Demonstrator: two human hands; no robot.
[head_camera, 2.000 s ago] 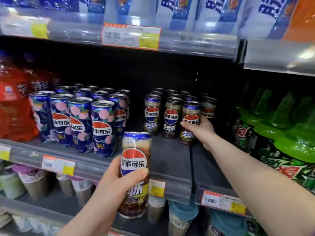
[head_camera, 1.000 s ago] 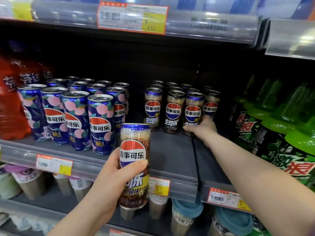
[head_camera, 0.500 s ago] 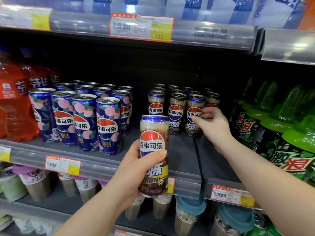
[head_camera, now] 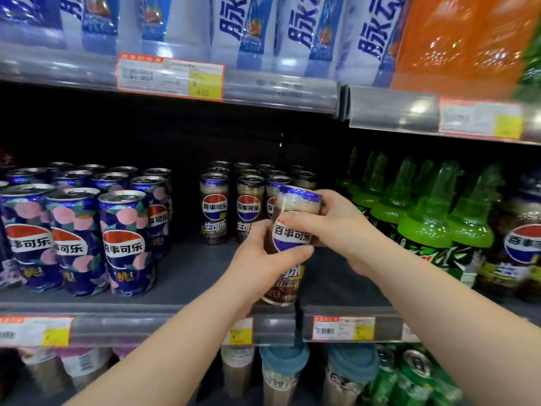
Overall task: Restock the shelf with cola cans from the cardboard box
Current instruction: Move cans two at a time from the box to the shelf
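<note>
One wide-angle camera, worn on the head, faces the shelf [head_camera: 187,273] straight on and close up, level with its middle tier.

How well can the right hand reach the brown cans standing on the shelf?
Probably yes: open shelf lies before the brown cans. But the right hand grips the top of the held can, left hand below, so it must release first.

Left hand [head_camera: 262,260] and right hand [head_camera: 332,227] curled, gripping, arms extended.
</note>
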